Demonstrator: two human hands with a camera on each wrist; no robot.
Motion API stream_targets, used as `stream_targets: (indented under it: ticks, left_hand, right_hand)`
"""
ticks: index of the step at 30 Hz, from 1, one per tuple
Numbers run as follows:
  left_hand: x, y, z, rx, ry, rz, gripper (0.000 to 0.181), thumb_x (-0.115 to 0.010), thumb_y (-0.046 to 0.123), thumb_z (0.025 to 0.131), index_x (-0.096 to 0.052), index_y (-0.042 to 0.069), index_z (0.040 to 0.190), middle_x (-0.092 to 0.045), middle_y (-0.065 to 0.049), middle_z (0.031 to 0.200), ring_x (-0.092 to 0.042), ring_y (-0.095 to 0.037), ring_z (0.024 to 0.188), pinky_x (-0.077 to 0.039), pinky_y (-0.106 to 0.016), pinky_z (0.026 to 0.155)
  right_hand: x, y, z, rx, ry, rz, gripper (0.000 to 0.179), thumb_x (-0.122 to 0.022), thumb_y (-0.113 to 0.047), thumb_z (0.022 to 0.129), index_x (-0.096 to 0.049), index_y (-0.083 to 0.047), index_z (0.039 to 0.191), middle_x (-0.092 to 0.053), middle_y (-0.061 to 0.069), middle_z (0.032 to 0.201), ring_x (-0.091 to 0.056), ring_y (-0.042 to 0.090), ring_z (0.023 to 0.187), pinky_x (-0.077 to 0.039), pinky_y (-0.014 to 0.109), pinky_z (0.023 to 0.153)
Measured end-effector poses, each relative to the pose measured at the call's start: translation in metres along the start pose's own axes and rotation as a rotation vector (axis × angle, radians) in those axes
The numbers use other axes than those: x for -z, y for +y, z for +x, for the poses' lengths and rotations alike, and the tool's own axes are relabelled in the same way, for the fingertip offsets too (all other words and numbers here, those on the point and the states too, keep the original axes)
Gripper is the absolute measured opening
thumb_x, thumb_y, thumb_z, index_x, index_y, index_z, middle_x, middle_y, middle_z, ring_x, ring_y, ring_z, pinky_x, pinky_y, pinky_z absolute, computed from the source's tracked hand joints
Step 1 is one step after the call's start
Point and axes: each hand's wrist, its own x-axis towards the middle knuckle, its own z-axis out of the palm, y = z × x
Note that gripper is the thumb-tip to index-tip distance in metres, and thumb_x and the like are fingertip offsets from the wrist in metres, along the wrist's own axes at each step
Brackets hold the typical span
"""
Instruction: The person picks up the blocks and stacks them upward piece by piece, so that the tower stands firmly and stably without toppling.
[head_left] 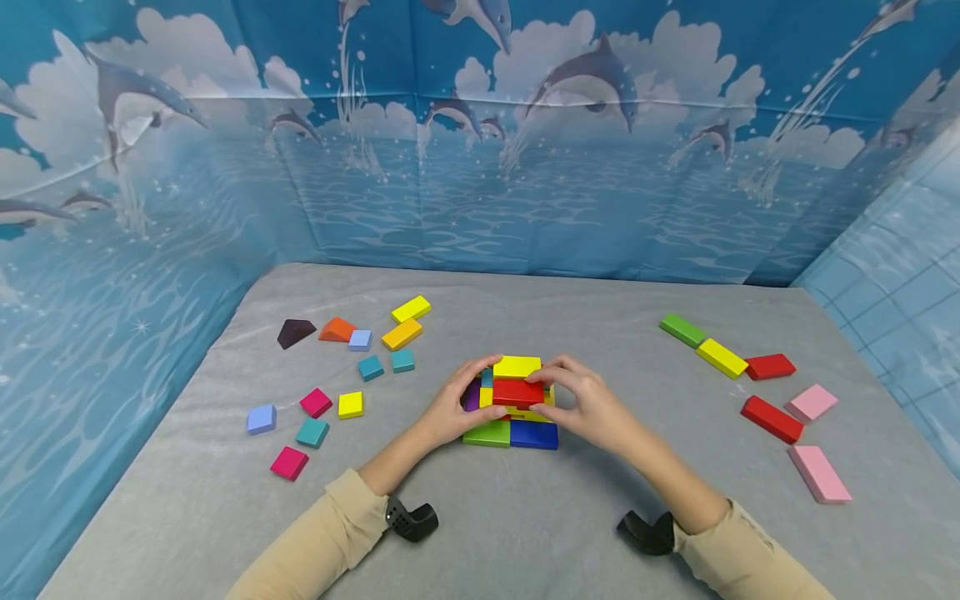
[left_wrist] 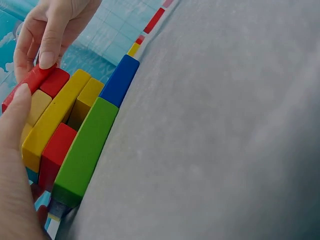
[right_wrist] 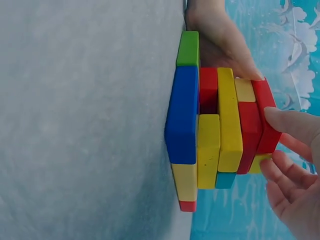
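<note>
A layered stack of coloured toy blocks stands at the middle of the table, with a green block (head_left: 487, 436) and a blue block (head_left: 535, 436) along its bottom front. On top lies a red block (head_left: 517, 392), in front of a yellow block (head_left: 517, 367). My right hand (head_left: 596, 410) pinches the red block's right end between thumb and fingers. From the left, my left hand (head_left: 447, 410) curves round the top layer. Its thumb presses the red block's left end, and its index fingertip reaches the yellow block's far left corner. In the right wrist view, yellow and red blocks (right_wrist: 207, 150) layer beneath.
Loose blocks lie scattered on the left, among them a dark block (head_left: 296, 332), an orange wedge (head_left: 338, 329) and a teal block (head_left: 312, 432). Green, yellow, red and pink blocks (head_left: 819, 475) lie on the right. A dolphin-print curtain (head_left: 480, 217) hangs behind the grey table (head_left: 495, 533).
</note>
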Motion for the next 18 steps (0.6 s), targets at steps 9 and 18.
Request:
stream_targets:
  ticks: [9,18]
  left_hand:
    - [-0.002,-0.003,0.0,-0.018,0.006,-0.014,0.058,-0.063,0.009,0.085,-0.037,0.003,0.136,-0.04,-0.018,0.135,-0.038,-0.033,0.121,-0.032,-0.05,0.1]
    - [-0.002,0.0,-0.001,0.021,0.006,-0.001,0.058,-0.062,0.004,0.084,-0.037,0.004,0.137,-0.04,-0.017,0.136,-0.037,-0.032,0.123,-0.031,-0.05,0.101]
  right_hand:
    - [0.001,0.013,0.004,-0.063,-0.06,0.011,0.065,-0.077,-0.021,0.074,-0.047,-0.006,0.13,-0.049,0.013,0.123,-0.049,0.03,0.111,-0.045,0.05,0.088]
    - [0.003,0.021,0.006,-0.13,-0.178,0.102,0.065,-0.073,-0.023,0.078,-0.044,-0.005,0.133,-0.048,0.013,0.132,-0.047,0.03,0.118,-0.04,0.05,0.093]
